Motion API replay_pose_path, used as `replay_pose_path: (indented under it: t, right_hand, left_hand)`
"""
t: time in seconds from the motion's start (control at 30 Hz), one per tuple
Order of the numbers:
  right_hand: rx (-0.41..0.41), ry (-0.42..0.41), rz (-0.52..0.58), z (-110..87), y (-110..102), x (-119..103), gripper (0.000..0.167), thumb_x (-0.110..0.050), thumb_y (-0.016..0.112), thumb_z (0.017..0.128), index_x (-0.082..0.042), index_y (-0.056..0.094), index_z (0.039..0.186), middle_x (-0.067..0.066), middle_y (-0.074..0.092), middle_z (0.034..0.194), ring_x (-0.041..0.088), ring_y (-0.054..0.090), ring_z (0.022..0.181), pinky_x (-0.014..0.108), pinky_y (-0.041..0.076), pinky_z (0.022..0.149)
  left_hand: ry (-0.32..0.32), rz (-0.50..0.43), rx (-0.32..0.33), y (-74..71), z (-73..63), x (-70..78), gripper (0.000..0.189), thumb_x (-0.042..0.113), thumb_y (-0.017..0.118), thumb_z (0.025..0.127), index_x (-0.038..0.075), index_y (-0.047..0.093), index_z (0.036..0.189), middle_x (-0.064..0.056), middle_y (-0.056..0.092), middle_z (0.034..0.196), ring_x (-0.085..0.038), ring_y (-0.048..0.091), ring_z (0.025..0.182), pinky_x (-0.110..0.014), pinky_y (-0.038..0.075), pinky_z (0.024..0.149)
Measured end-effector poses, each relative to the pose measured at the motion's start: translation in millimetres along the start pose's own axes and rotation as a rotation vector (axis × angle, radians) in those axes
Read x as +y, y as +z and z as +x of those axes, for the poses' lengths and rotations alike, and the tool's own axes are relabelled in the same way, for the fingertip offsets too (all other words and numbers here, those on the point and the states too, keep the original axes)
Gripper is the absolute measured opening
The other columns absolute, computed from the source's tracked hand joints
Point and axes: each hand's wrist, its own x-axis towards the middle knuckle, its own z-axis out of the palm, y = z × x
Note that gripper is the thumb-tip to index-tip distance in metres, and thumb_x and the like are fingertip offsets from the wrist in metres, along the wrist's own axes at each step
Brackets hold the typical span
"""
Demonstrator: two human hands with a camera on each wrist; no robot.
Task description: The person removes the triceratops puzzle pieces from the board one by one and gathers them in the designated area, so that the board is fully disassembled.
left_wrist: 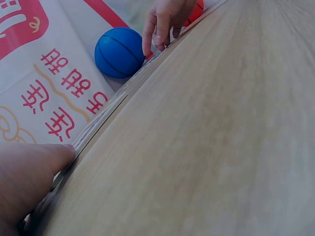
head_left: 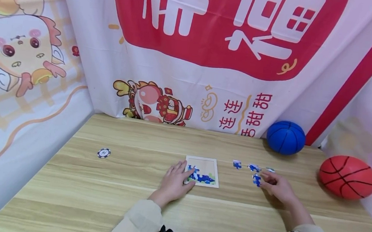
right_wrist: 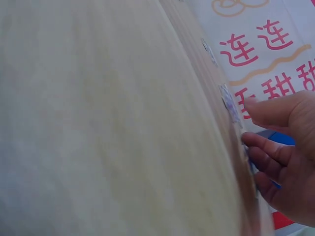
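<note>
My left hand rests along the left edge of a small jigsaw puzzle tray, fingers extended and thumb lying toward its lower part. Joined blue and green pieces fill the lower part of the tray; its upper part shows bare backing. To the right, my right hand hovers low over loose puzzle pieces, thumb and fingers apart with nothing between them in the right wrist view. Closest to its fingertips is a blue puzzle piece. Several other loose pieces lie just behind, one partly hidden by the fingers.
A blue basketball sits at the table's back right, against the printed curtain. Further right is a red basketball. A round black-and-white chip lies on the wooden table at the left.
</note>
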Motion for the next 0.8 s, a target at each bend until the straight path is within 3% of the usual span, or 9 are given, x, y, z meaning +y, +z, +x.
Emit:
replay_pose_path:
  t: [0.23, 0.4, 0.8]
  right_hand:
    - [-0.011, -0.035, 0.000, -2.6, -9.4, -5.5, 0.052, -0.026, 0.055, 0.085, 0.001, 0.040, 0.126, 0.015, 0.052, 0.100, 0.025, 0.046, 0.083, 0.030, 0.041, 0.064]
    - [0.015, -0.046, 0.030, -3.9, -8.6, -25.2, 0.052, -0.027, 0.056, 0.084, -0.001, 0.040, 0.127, 0.013, 0.053, 0.100, 0.025, 0.047, 0.086, 0.030, 0.043, 0.066]
    - [0.019, -0.161, 0.115, 13.6, 38.4, -79.1, 0.042, -0.021, 0.060, 0.082, -0.006, 0.049, 0.120, 0.007, 0.056, 0.092, 0.022, 0.048, 0.084, 0.032, 0.042, 0.071]
  left_hand:
    - [-0.006, 0.001, 0.004, 1.1, 0.7, -0.2, 0.050, 0.043, 0.048, 0.084, 0.017, 0.045, 0.127, -0.016, 0.026, 0.136, -0.031, 0.020, 0.125, -0.045, 0.013, 0.100]
    - [-0.015, -0.013, 0.015, 0.6, 1.0, -0.4, 0.054, 0.043, 0.050, 0.083, 0.013, 0.043, 0.128, -0.016, 0.027, 0.136, -0.031, 0.021, 0.124, -0.046, 0.014, 0.100]
    - [-0.022, -0.061, 0.069, -2.0, 2.8, -5.9, 0.058, 0.040, 0.050, 0.084, 0.006, 0.039, 0.129, -0.018, 0.027, 0.135, -0.033, 0.021, 0.123, -0.047, 0.014, 0.099]
